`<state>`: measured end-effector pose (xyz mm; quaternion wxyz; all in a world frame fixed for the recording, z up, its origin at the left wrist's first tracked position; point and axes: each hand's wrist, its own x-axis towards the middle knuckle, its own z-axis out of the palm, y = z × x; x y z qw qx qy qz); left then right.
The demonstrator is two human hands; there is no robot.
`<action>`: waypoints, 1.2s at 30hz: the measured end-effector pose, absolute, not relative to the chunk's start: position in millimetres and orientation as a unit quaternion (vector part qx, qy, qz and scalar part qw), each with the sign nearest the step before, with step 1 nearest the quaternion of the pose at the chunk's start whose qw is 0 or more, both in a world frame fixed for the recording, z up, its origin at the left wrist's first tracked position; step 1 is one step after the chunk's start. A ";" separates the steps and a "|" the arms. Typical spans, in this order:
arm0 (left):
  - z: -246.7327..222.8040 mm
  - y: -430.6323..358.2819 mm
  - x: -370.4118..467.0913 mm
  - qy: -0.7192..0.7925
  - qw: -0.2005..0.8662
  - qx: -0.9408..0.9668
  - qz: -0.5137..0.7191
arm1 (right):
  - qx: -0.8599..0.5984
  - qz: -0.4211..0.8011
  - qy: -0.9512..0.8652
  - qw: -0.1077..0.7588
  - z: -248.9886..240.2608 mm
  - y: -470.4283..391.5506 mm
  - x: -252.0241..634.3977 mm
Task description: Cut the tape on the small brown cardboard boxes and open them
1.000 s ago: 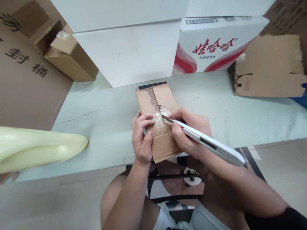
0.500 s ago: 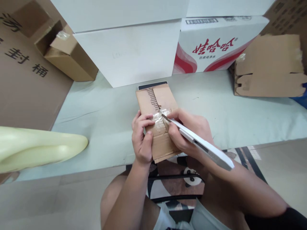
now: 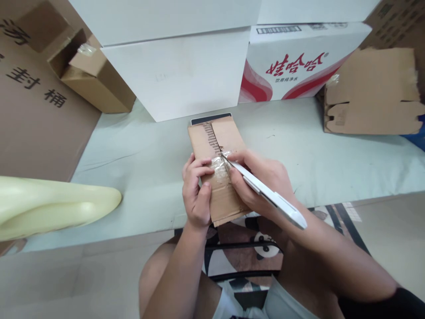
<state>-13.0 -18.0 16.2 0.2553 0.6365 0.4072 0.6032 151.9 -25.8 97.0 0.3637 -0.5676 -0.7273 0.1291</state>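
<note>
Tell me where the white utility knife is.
Head view: the white utility knife is in the right hand, its blade at the clear tape on the brown cardboard.

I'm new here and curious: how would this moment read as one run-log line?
left hand: grips carton | right hand: holds cutter, blade by tape | behind: white box

Left of the left hand's fingers, the table offered room up to the yellow object. Right of the right hand's fingers, it lay open toward the folded cardboard. Beyond both hands' fingers, the white box and printed box blocked passage; between them, the small carton did.
</note>
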 end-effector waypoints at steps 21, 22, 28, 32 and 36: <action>15.8 -17.9 -13.6 0.425 0.234 0.648 0.587 | -0.579 0.155 -0.715 0.360 97.0 -24.2 153.1; 15.9 -17.8 -13.7 0.421 0.237 0.646 0.591 | -0.579 0.155 -0.714 0.362 97.0 -24.2 153.4; 16.2 -17.9 -14.2 0.426 0.238 0.646 0.587 | -0.577 0.162 -0.719 0.351 98.0 -24.8 154.7; 16.6 -18.4 -14.0 0.418 0.246 0.644 0.591 | -0.577 0.163 -0.720 0.348 98.6 -25.2 154.2; 17.2 -17.9 -13.9 0.413 0.244 0.645 0.595 | -0.577 0.164 -0.718 0.353 99.3 -25.7 154.2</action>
